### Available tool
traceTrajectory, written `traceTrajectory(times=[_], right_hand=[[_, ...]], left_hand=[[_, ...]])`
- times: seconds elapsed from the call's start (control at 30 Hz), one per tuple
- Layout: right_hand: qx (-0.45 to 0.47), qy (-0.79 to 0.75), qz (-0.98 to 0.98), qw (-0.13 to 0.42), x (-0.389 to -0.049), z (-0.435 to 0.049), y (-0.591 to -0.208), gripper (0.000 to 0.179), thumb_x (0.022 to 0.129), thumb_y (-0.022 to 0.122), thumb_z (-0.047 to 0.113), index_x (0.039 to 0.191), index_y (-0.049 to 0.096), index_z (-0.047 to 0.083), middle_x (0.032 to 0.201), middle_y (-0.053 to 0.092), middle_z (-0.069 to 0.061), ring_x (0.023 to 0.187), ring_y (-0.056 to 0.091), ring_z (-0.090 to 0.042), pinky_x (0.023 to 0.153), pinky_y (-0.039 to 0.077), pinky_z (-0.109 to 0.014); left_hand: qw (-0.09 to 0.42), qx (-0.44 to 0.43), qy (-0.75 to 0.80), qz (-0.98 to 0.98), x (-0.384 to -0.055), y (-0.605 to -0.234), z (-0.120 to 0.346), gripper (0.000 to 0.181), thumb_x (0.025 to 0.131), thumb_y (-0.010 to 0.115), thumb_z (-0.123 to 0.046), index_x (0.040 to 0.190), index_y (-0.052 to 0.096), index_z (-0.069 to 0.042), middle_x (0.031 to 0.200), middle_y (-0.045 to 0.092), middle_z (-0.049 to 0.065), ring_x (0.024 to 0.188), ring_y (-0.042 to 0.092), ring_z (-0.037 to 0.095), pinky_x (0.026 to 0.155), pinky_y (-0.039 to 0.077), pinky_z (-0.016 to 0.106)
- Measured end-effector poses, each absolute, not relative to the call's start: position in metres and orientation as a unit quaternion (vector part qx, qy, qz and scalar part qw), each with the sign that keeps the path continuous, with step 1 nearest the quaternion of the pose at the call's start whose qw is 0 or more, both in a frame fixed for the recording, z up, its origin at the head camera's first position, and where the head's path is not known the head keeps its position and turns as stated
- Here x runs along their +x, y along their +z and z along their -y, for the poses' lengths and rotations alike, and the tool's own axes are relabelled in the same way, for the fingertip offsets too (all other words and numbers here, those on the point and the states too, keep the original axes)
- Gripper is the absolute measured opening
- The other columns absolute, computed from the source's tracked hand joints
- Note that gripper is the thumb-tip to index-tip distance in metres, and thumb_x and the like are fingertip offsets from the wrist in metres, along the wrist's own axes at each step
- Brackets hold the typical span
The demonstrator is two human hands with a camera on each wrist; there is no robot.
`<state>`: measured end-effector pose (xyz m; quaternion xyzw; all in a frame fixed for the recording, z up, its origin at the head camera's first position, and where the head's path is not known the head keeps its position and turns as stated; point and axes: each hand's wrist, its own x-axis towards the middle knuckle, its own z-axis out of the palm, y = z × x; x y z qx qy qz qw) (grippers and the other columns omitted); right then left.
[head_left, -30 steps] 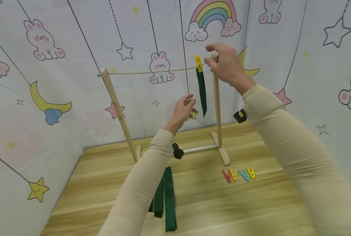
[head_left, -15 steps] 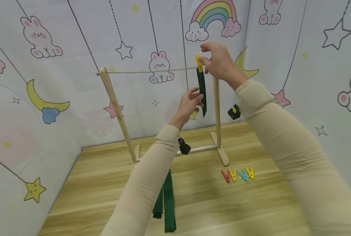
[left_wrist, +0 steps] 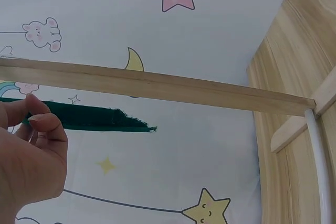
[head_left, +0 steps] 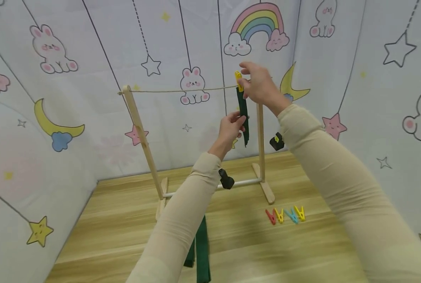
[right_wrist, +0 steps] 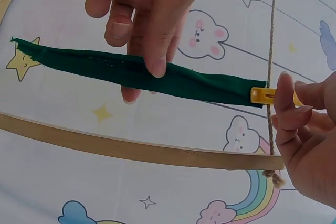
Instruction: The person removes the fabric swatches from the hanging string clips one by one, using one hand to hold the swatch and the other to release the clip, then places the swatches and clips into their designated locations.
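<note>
A dark green fabric strip (head_left: 242,104) with a frayed lower end hangs from the rope (head_left: 182,91) near its right end. At its top a yellow clothespin (right_wrist: 259,95) clips it to the rope. My right hand (head_left: 262,85) pinches this clothespin between thumb and fingers; part of the pin is hidden behind them. Lower down, my left hand (head_left: 228,130) holds the strip about midway, thumb in front and fingers behind, as the right wrist view shows. In the left wrist view the strip's frayed end (left_wrist: 118,119) extends past the left hand (left_wrist: 37,156).
A wooden stand with a left post (head_left: 141,139), a right post (head_left: 261,143) and a white bottom bar (head_left: 243,183) carries the rope. On the table (head_left: 238,243) lie more green strips (head_left: 202,251), partly behind the left sleeve, and several clothespins (head_left: 279,215) in red, yellow and blue.
Both hands have come in to the hanging strip: the left moved right and took hold of it midway, the right moved left onto the yellow clothespin.
</note>
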<state>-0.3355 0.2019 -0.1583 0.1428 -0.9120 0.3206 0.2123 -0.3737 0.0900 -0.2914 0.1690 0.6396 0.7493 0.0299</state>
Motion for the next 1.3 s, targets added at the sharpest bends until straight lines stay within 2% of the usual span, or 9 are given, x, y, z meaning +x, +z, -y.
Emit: traceTrajectory(times=[0.2, 0.3, 0.5, 0.7, 1.0, 1.3], right_hand=[[0.133, 0.329, 0.908, 0.222, -0.338, -0.198, -0.156, 0.051, 0.106, 0.051, 0.016, 0.153, 0.036, 0.007, 0.144, 0.053, -0.013, 0.078, 0.065, -0.026, 0.071, 0.049, -0.025], [0.133, 0.330, 0.906, 0.229, -0.338, -0.197, -0.153, 0.050, 0.105, 0.052, 0.016, 0.152, 0.038, 0.007, 0.141, 0.055, -0.013, 0.081, 0.066, -0.027, 0.073, 0.050, -0.025], [0.131, 0.331, 0.903, 0.240, -0.337, -0.198, -0.152, 0.048, 0.105, 0.054, 0.017, 0.150, 0.042, 0.007, 0.137, 0.058, -0.012, 0.084, 0.065, -0.023, 0.075, 0.051, -0.025], [0.134, 0.339, 0.901, 0.236, -0.338, -0.197, -0.152, 0.047, 0.104, 0.054, 0.018, 0.149, 0.044, 0.006, 0.136, 0.058, -0.012, 0.083, 0.063, -0.023, 0.074, 0.050, -0.025], [0.141, 0.327, 0.906, 0.228, -0.338, -0.203, -0.157, 0.043, 0.104, 0.055, 0.016, 0.145, 0.051, 0.003, 0.132, 0.058, -0.013, 0.109, 0.059, -0.023, 0.089, 0.050, -0.033], [0.121, 0.327, 0.904, 0.246, -0.337, -0.202, -0.159, 0.034, 0.103, 0.058, 0.019, 0.134, 0.062, 0.004, 0.127, 0.061, -0.010, 0.098, 0.056, -0.021, 0.073, 0.045, -0.027]], left_hand=[[0.043, 0.164, 0.775, -0.609, -0.371, -0.286, -0.091, 0.035, 0.107, 0.049, -0.031, 0.118, 0.065, -0.002, 0.109, 0.072, 0.008, 0.059, 0.051, 0.011, 0.049, 0.039, 0.021], [0.052, 0.164, 0.787, -0.592, -0.371, -0.284, -0.091, 0.034, 0.108, 0.045, -0.030, 0.114, 0.065, -0.002, 0.107, 0.072, 0.009, 0.058, 0.051, 0.011, 0.049, 0.038, 0.021], [0.061, 0.167, 0.788, -0.589, -0.369, -0.282, -0.090, 0.026, 0.105, 0.054, -0.021, 0.120, 0.065, -0.002, 0.105, 0.072, 0.008, 0.057, 0.049, 0.011, 0.047, 0.037, 0.021], [0.053, 0.161, 0.784, -0.597, -0.368, -0.284, -0.088, 0.021, 0.101, 0.061, -0.019, 0.115, 0.067, -0.003, 0.105, 0.074, 0.007, 0.058, 0.048, 0.010, 0.047, 0.036, 0.020], [0.053, 0.160, 0.758, -0.630, -0.367, -0.292, -0.084, 0.021, 0.100, 0.064, -0.019, 0.115, 0.066, -0.006, 0.103, 0.073, 0.005, 0.061, 0.049, 0.011, 0.052, 0.039, 0.020], [0.035, 0.164, 0.746, -0.645, -0.366, -0.293, -0.080, 0.022, 0.101, 0.063, -0.018, 0.118, 0.065, -0.005, 0.102, 0.073, 0.006, 0.063, 0.050, 0.011, 0.052, 0.039, 0.020]])
